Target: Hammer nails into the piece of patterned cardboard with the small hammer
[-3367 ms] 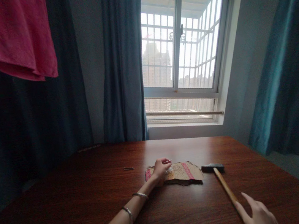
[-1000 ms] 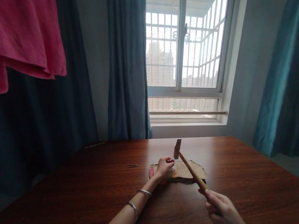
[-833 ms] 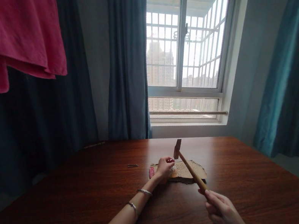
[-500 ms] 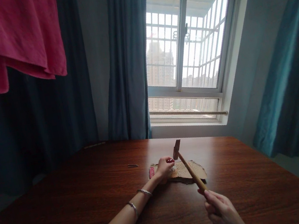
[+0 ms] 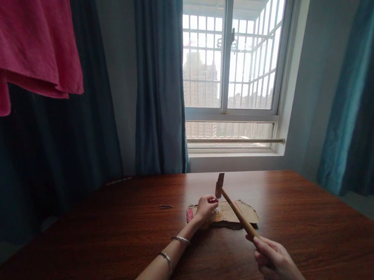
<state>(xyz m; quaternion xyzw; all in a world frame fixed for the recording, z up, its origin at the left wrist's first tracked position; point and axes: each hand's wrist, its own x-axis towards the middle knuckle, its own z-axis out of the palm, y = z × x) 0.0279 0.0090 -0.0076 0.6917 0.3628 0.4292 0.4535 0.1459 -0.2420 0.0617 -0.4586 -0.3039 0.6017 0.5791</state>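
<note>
My right hand (image 5: 273, 257) is wrapped round the wooden handle of a hammer (image 5: 238, 213). The hammer's head is raised just beside the fingertips of my left hand (image 5: 206, 208). Those left fingers are pinched together over a flat piece of cardboard (image 5: 238, 212), dotted with many small marks or holes and pink at its left end. What they pinch, if anything, is too small to make out. Two bracelets circle my left forearm.
Small thin dark sticks or pins (image 5: 166, 206) lie on the brown wooden table (image 5: 121, 258), left of the cardboard. Beyond the table are blue curtains (image 5: 157, 77) and a barred window (image 5: 230, 55). A pink cloth (image 5: 12, 50) hangs at upper left.
The hammer's head has shifted very slightly left and up, with my right hand moving a little left. My left hand and the cardboard stay in place.
</note>
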